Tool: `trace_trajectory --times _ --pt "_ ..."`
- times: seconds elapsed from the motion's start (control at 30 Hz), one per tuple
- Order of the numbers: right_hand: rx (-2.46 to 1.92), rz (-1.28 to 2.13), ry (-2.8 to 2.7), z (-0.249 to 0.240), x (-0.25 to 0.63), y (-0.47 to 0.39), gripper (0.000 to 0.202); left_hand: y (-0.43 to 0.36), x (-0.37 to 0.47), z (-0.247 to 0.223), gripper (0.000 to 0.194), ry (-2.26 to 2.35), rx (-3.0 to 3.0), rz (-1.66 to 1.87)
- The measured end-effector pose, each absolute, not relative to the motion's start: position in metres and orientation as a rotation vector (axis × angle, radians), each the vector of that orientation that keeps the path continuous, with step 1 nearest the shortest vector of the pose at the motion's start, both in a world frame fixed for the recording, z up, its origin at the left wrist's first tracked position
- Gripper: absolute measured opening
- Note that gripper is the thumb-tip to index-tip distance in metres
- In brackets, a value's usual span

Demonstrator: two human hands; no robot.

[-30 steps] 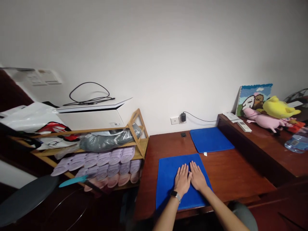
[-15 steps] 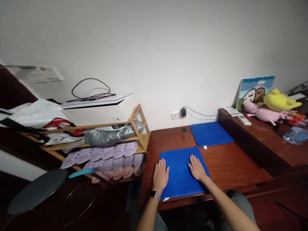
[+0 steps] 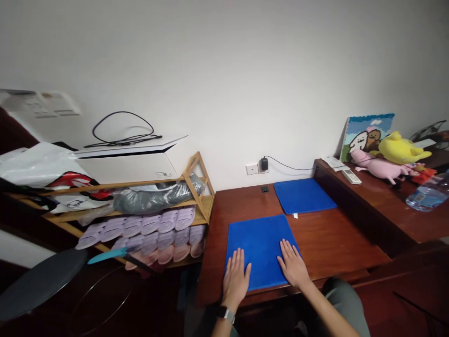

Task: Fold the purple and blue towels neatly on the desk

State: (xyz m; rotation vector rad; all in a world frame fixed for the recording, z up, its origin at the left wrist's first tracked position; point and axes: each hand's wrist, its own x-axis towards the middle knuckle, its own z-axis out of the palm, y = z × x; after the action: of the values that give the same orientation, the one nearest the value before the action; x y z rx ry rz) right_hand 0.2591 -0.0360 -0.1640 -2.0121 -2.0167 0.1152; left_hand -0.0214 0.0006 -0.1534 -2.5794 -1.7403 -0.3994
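Observation:
A blue cloth (image 3: pixel 261 238) lies spread flat on the brown wooden table (image 3: pixel 242 201), close to its front edge. My left hand (image 3: pixel 235 280) rests palm down on the cloth's lower left part, fingers stretched out and a watch on the wrist. On the lower right side of the same cloth lies my right hand (image 3: pixel 293 264), also flat with its fingers extended. Neither hand grips anything. Further back on the table, a second blue cloth (image 3: pixel 304 195) is laid flat, a small white tag at its front edge.
Left of the table stands a wooden rack (image 3: pixel 206 206) with purple slippers (image 3: pixel 150 223), a white box (image 3: pixel 129 167) and bags. A raised ledge on the right holds a remote (image 3: pixel 351 176), plush toys (image 3: pixel 403 149) and a plastic bottle (image 3: pixel 423 198). A black plug (image 3: pixel 264 164) sits in the wall.
Both hands have slid toward me along the blue cloth, the left one further down its left side. The whole view has shifted slightly.

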Motion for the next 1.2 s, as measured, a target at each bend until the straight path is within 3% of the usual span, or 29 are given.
trace_trajectory --times 0.23,0.43,0.63,0.97,1.2 --pt "-2.106 0.073 -1.954 -0.174 0.279 -0.042 0.075 -0.004 -0.071 -0.165 0.067 -1.786 -2.445 -0.392" --pt "-1.977 -0.039 -1.983 -0.161 0.255 -0.029 0.070 0.014 -0.021 -0.129 0.059 -1.652 -2.546 -0.483" --pt "-1.986 0.108 -2.021 -0.165 0.244 -0.016 0.067 0.026 0.032 -0.121 0.058 -1.413 -2.859 -0.378" --pt "-2.078 0.160 -1.950 -0.171 0.284 -0.021 0.073 0.027 -0.055 -0.146 0.066 -1.776 -2.536 -0.331" --pt "-2.047 0.154 -1.998 -0.165 0.282 -0.006 0.073 0.031 -0.031 -0.138 0.063 -1.649 -2.542 -0.428"
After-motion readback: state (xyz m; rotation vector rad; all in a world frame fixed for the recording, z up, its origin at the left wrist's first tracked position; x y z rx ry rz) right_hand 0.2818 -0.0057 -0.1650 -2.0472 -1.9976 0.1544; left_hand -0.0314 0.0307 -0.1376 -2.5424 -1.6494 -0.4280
